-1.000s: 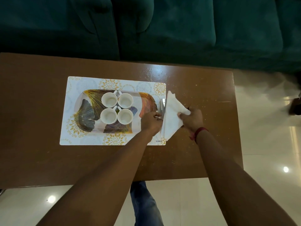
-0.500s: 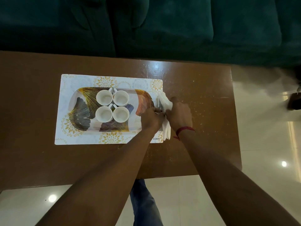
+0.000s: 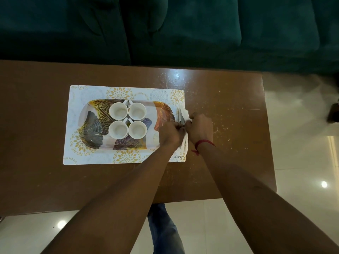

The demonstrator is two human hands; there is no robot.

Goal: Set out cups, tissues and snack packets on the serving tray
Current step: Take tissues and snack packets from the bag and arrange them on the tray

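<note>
Tissues (image 3: 184, 114) stand on edge lengthwise along the tray's (image 3: 88, 114) right end, pinched by fingers of both hands (image 3: 171, 132) (image 3: 200, 128); four empty cups (image 3: 127, 121) cluster mid-tray.

I see four cups (image 3: 127, 121) on tray (image 3: 88, 123), tray on mat (image 3: 88, 158), mat on table (image 3: 36, 107); tissues (image 3: 183, 114) just right of tray.

A glossy brown wooden desk (image 3: 229, 125) carries one floral placemat (image 3: 88, 92), printed KUBER, lying flat left of centre.
</note>
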